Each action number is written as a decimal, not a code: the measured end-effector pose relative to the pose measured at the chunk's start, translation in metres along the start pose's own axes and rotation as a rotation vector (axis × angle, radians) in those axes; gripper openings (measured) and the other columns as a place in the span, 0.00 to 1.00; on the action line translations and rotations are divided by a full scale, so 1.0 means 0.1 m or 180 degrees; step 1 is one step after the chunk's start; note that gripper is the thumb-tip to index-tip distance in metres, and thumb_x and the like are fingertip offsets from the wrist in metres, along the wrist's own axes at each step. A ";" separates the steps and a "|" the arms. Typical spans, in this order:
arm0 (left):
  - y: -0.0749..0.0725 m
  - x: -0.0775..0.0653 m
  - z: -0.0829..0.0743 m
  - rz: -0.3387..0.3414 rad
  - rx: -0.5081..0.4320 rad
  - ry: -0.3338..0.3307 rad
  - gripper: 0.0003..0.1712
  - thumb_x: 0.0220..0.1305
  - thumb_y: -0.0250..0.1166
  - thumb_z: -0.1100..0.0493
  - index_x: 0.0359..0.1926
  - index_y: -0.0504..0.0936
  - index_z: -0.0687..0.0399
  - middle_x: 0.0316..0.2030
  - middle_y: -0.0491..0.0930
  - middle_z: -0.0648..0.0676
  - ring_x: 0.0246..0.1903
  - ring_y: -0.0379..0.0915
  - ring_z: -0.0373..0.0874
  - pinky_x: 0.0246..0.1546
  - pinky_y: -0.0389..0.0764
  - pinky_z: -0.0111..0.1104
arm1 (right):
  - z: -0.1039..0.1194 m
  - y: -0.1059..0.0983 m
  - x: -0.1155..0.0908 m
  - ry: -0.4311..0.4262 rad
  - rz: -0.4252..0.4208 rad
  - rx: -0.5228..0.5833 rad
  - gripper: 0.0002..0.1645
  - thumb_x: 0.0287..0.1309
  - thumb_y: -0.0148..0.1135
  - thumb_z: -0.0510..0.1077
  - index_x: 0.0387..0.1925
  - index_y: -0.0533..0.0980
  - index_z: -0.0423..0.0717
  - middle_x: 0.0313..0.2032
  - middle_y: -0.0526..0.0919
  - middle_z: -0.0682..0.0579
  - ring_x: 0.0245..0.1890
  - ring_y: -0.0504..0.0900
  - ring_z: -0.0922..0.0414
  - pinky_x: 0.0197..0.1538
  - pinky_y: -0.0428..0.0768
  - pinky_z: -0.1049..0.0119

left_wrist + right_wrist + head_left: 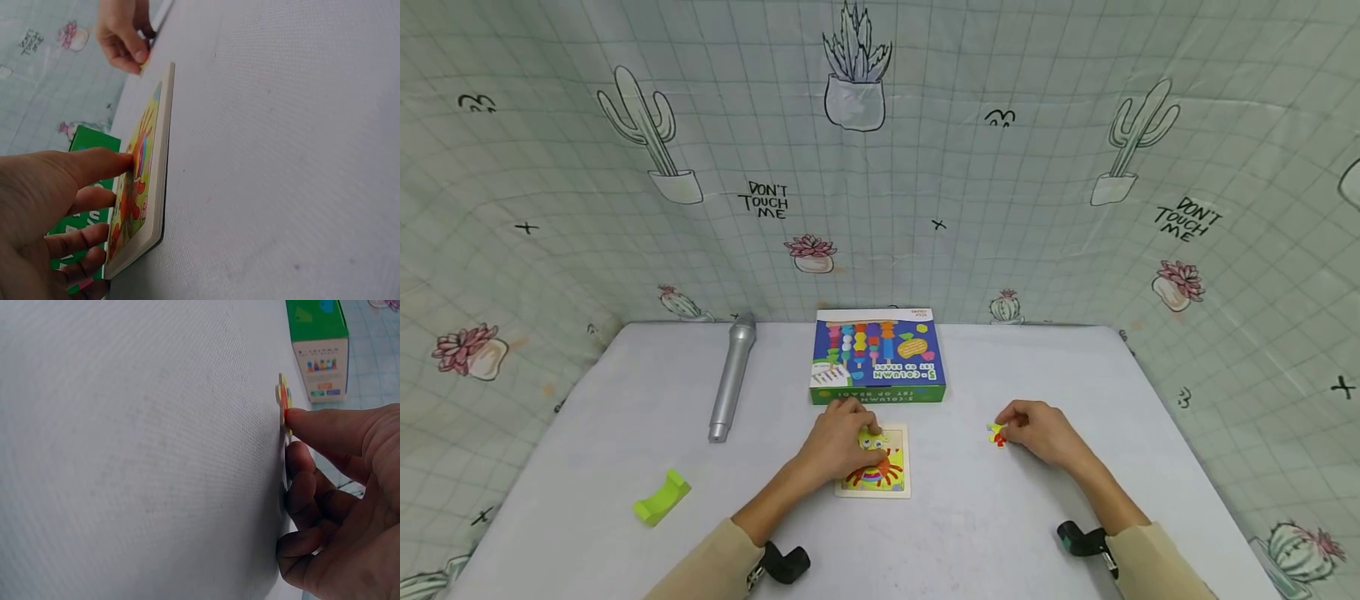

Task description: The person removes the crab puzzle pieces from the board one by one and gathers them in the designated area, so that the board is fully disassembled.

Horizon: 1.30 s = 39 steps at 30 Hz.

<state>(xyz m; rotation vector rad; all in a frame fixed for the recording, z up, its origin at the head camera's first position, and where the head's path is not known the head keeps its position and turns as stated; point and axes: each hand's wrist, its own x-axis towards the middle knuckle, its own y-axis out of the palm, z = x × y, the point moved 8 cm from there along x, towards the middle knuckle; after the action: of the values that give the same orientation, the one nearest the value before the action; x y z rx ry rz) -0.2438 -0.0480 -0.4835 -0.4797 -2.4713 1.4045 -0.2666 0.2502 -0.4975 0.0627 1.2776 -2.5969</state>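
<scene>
Left hand (842, 442): fingers loosely spread, not closed in a grip; the thumb touches the picture face of the puzzle board (906, 463), the other fingers at its far side. Right hand (1041, 432): pinches a small puzzle piece (993, 431) between thumb and index finger, remaining fingers curled. The board lies flat on the white table (955, 525), in front of the box (880, 358); pale frame, yellow picture with red-orange limbs. The piece, yellow and red, sits well right of the board, close to the tabletop; contact cannot be confirmed.
</scene>
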 end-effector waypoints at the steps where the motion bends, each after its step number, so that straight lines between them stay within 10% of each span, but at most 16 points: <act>1: 0.00 0.00 0.00 -0.0002 0.0002 0.0007 0.18 0.52 0.78 0.45 0.38 0.88 0.49 0.42 0.79 0.52 0.52 0.70 0.57 0.53 0.72 0.52 | 0.00 0.00 0.00 -0.0007 0.0000 0.0007 0.05 0.61 0.65 0.38 0.39 0.83 0.46 0.29 0.78 0.54 0.31 0.73 0.57 0.37 0.71 0.62; 23: -0.09 -0.08 0.17 0.0158 -0.0362 -0.0110 0.26 0.52 0.79 0.51 0.50 0.87 0.60 0.48 0.85 0.55 0.57 0.74 0.55 0.61 0.72 0.51 | -0.01 -0.01 -0.04 -0.0112 -0.0046 0.0003 0.06 0.61 0.66 0.40 0.41 0.83 0.47 0.27 0.77 0.55 0.29 0.72 0.57 0.35 0.70 0.63; 39: -0.11 -0.11 0.27 0.0046 -0.0054 -0.0114 0.27 0.51 0.78 0.43 0.50 0.88 0.52 0.52 0.83 0.54 0.58 0.72 0.55 0.55 0.75 0.50 | -0.01 -0.01 -0.05 -0.0082 -0.0052 0.0080 0.09 0.62 0.65 0.40 0.45 0.81 0.46 0.27 0.78 0.55 0.29 0.73 0.57 0.37 0.71 0.63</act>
<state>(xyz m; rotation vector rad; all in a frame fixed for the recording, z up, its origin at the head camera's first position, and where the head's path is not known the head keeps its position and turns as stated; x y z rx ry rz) -0.2461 -0.0791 -0.4883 -0.4812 -2.5147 1.4107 -0.2625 0.2530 -0.4967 0.0235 1.2420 -2.6189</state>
